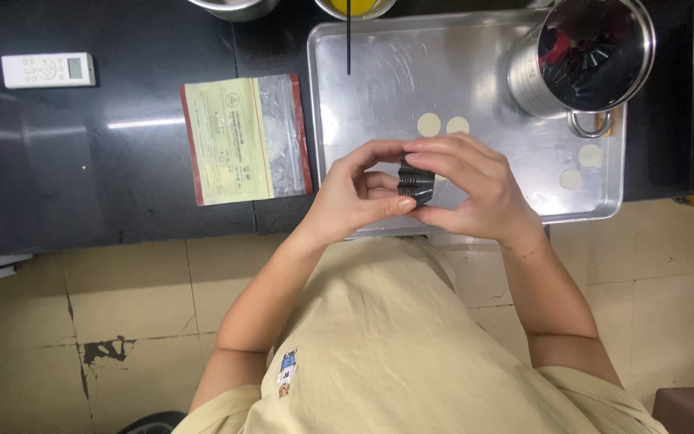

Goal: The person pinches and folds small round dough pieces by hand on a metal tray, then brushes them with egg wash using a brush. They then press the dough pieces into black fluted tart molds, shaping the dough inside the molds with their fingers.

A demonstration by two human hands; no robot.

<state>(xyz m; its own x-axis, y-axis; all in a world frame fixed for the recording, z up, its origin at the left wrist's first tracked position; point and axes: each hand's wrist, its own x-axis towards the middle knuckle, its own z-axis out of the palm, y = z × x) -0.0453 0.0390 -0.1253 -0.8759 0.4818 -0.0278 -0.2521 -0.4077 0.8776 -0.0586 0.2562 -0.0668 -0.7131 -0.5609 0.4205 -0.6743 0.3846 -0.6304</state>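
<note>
Black fluted cup stack (414,182), pinched, left hand (355,197), right hand (467,189)

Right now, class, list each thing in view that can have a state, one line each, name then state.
stack of dark fluted cups: nested, held between both hands
left hand: gripping the stack
right hand: gripping the stack
metal tray: flat on counter, mostly bare
pale round discs: lying flat on tray, apart
steel pot: upright, uncovered, dark cups inside
zip pouch: lying flat
remote control: lying face up
</note>
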